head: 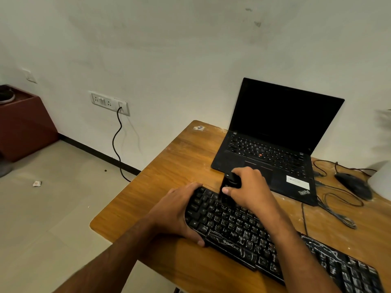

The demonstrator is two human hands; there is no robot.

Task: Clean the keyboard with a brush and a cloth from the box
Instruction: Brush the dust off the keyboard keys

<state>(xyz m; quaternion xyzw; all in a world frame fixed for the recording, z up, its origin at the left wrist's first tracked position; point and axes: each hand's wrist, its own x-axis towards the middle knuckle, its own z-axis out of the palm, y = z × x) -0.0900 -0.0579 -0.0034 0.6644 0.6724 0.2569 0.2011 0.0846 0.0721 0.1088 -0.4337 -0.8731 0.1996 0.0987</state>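
Keyboard (pixel 264 235): dusty, lower right of frame on wooden table (pixel 169 166) | left hand (pixel 177 212): fingers curled round keyboard's left end | right hand (pixel 249 187): gripping black brush (pixel 228 187) on top key rows | laptop (pixel 275 136): open behind, screen dark.

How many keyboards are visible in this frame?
2: the dusty external keyboard under both hands at the table's front, and the laptop's built-in keyboard behind it. None seem hidden.
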